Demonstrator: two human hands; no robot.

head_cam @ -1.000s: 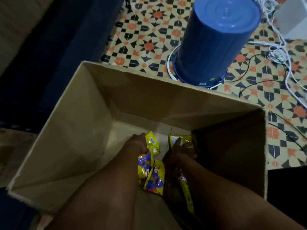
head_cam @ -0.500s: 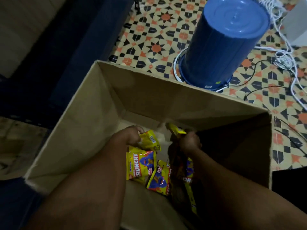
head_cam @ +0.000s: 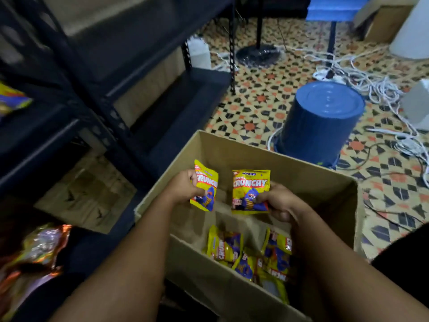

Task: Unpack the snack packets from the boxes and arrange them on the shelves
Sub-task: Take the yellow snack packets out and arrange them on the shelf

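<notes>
My left hand (head_cam: 183, 187) came up from the floor of the cardboard box (head_cam: 313, 180); its fingers, which had been closed on a packet corner down there, now pinched a yellow packet (head_cam: 205, 184) upright above the box; my right hand (head_cam: 279, 201) rose likewise and held a second yellow packet (head_cam: 250, 191) face up just beside the first, the two apart; the loose packets (head_cam: 249, 254) now lay well below my fingers; my view swung left, bringing the dark shelves (head_cam: 130, 73) into sight beyond my left fingers.

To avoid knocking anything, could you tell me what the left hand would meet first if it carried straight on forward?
Probably the far wall of the cardboard box; the left hand holds its packet above the opening, so depth is uncertain.
</notes>
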